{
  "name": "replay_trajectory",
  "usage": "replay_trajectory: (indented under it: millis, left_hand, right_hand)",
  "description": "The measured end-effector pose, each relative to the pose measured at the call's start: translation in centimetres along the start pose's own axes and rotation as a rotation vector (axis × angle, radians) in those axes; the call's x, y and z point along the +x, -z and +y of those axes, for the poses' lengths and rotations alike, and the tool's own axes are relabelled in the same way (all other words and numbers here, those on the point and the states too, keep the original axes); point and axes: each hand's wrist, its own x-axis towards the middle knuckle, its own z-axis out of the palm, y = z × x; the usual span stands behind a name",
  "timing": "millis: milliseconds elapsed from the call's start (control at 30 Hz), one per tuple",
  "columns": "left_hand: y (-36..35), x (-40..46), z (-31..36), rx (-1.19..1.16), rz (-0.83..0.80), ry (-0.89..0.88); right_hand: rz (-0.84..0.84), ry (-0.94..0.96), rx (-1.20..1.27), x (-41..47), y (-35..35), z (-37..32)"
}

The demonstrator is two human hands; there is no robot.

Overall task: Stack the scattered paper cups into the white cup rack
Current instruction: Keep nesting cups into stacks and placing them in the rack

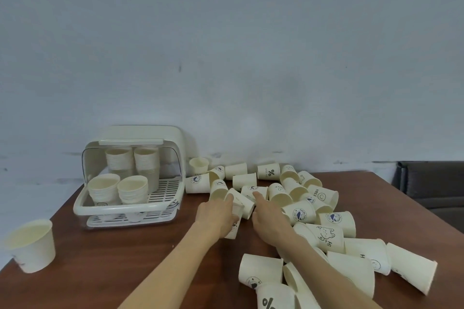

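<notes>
**Both hands in the cup pile, rack partly filled**

The left hand (218,216) curls round a paper cup (234,221) lying on its side, long axis running away from the person. The right hand (267,218) reaches flat, forefinger out, touching a tipped cup (253,190); it holds nothing. Scattered cups (324,211) lie mostly on their sides across the right of the brown worktop (113,258), reaching its near edge. The white cup rack (130,178) stands at the left rear by the wall, lid up, with four upright stacks. Bare room lies before it. Legible prints: "%", "HELLO", "Hi".
</notes>
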Motion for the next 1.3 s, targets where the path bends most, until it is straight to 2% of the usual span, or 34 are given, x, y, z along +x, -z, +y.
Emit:
replay_trajectory:
  millis: [133, 433, 1033, 1300]
  left_hand:
    - [0.8, -1.1, -0.8, 0.047, 0.043, -0.024]
    - [1.9, -3.7, -2.1, -0.056, 0.192, -0.021]
    - [1.4, -7.0, -2.4, -0.198, 0.233, 0.004]
    - [2.3, -6.9, -1.0, -0.187, 0.270, -0.035]
  right_hand:
    - [0.000, 0.001, -0.013, -0.8, 0.6, -0.9]
    - [0.017, 0.028, 0.020, -2.0, 1.6, -1.5]
    - [0.026, 0.020, -0.014, -3.6, 1.5, -0.2]
    - [0.047, -0.019, 0.084, -3.4, 1.9, 1.6]
